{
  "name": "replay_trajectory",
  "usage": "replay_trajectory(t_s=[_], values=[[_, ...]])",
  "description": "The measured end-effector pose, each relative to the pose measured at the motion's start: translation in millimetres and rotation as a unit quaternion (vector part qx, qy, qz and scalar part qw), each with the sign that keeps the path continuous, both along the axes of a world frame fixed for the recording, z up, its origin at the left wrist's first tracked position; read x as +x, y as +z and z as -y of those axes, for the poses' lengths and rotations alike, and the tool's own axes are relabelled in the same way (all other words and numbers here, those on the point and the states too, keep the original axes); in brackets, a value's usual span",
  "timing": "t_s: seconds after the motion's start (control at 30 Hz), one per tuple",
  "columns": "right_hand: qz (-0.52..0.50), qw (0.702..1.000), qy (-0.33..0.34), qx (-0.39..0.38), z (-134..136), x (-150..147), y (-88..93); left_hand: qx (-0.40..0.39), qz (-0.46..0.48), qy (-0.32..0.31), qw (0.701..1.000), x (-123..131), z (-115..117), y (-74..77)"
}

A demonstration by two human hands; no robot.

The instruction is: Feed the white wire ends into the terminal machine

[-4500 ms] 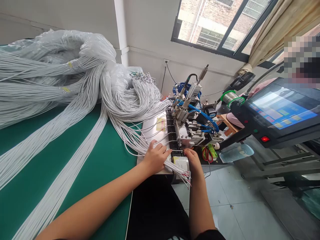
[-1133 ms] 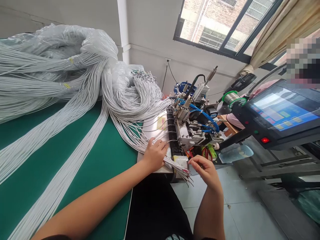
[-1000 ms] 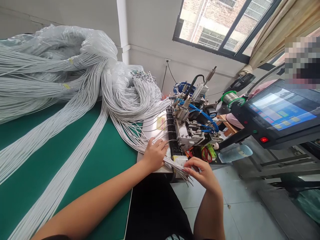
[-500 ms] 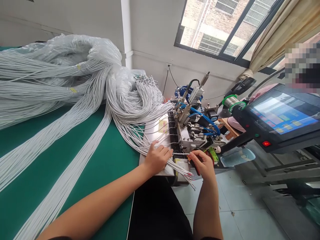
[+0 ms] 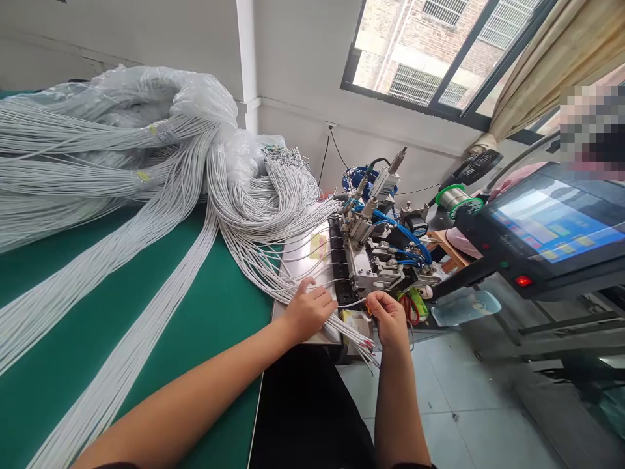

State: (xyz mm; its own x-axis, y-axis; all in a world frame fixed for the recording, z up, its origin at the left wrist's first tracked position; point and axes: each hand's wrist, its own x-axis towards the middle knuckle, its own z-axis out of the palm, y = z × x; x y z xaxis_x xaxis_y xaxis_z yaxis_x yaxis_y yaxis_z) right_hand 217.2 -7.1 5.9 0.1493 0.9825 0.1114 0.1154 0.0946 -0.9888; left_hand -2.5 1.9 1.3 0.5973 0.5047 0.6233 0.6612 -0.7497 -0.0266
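My left hand (image 5: 307, 311) rests closed on a fan of thin white cables (image 5: 347, 331) at the near edge of a steel plate (image 5: 299, 255), pinning them down. Their stripped coloured ends stick out past the plate toward the floor. My right hand (image 5: 388, 316) is curled in a pinch on the end of a single white cable (image 5: 352, 303), held at the front of the small soldering machine (image 5: 378, 251) with blue air hoses. Several cables lie in the machine's black slotted fixture (image 5: 339, 257).
Large bundles of white cables (image 5: 122, 189), partly in clear plastic, cover the green table (image 5: 205, 312). A touchscreen control box (image 5: 547, 228) stands at the right, with a solder spool (image 5: 452, 195) behind the machine. Scissors (image 5: 409, 306) lie beside it. Grey floor tiles below.
My right hand left the machine, picked a cable end from the fanned bunch under my left hand, and brought it up to the machine's front. My left hand stayed in place.
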Motion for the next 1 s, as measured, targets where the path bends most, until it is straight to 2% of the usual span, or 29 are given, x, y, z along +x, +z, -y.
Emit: replay_trajectory(t_s=[0.17, 0.37, 0.43, 0.8, 1.0], values=[[0.001, 1.0, 0.014, 0.011, -2.1, 2.7, -1.6, -0.01, -0.006, 0.002, 1.0, -0.8, 0.8, 1.8], [0.194, 0.981, -0.013, 0.018, -5.1, 17.6, -3.4, -0.016, -0.006, 0.017, 1.0, 0.0, 1.0, 3.1], [0.217, 0.976, -0.005, 0.011, -6.9, 17.8, -5.8, -0.025, -0.005, 0.022, 0.999, 0.3, 0.7, 2.3], [0.078, 0.996, 0.05, -0.01, -16.8, 15.6, -27.8, -0.083, -0.024, 0.049, 0.995, 0.6, 1.1, -0.3], [-0.055, 0.994, 0.025, -0.089, -18.4, 6.6, -31.2, -0.087, -0.022, 0.046, 0.995, 0.8, 1.8, 2.4]])
